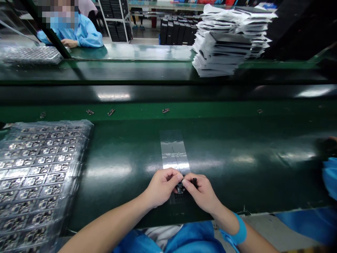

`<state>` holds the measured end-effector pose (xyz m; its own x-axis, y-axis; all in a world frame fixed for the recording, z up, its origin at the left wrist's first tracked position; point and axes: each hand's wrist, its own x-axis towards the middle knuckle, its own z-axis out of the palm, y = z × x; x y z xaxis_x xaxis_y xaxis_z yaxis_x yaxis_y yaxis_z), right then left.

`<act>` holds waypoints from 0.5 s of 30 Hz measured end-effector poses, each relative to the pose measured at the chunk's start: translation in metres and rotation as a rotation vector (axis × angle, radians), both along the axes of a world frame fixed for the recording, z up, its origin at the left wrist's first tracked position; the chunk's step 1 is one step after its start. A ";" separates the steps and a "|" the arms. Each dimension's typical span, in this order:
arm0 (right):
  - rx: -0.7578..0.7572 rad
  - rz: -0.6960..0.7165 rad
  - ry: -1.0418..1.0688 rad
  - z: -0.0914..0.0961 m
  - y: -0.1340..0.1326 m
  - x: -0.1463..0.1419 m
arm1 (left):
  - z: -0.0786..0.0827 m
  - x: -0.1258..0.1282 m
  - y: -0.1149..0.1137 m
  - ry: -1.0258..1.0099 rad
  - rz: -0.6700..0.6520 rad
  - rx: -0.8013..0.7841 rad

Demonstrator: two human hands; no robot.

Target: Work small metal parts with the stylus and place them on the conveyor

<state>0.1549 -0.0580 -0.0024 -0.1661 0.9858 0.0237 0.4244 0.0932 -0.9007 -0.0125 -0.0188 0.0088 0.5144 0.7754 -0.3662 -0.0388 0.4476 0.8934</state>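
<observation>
Between my two hands, near the table's front edge, is a small circuit board (180,188). The fingers of my left hand (163,186) pinch its left side. My right hand (201,192) has thumb and forefinger closed at the board's right side, and a small black piece (194,182) shows among its fingers. A thin dark wire (174,154) runs away from the fingertips over a clear plastic sheet (168,140) lying flat on the green table. What exactly the right fingertips pinch is hidden. A blue wrist band (239,230) circles my right wrist.
Clear trays (88,128) holding many circuit boards are stacked at left. Several small boards (165,110) lie along the green strip (142,109) before a dark conveyor belt (158,93). White sheets (223,52) are piled beyond. A person (88,33) in blue sits across; another blue sleeve (330,177) shows right.
</observation>
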 end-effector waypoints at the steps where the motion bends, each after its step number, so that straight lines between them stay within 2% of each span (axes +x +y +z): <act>1: -0.003 -0.009 0.009 0.000 0.000 0.000 | 0.001 0.000 0.000 0.000 -0.005 0.000; 8: -0.007 -0.043 0.154 -0.006 -0.001 0.000 | 0.010 0.000 -0.002 -0.098 0.008 -0.116; 15: -0.124 -0.105 0.304 -0.014 0.000 0.002 | 0.012 -0.001 -0.001 -0.174 -0.053 -0.185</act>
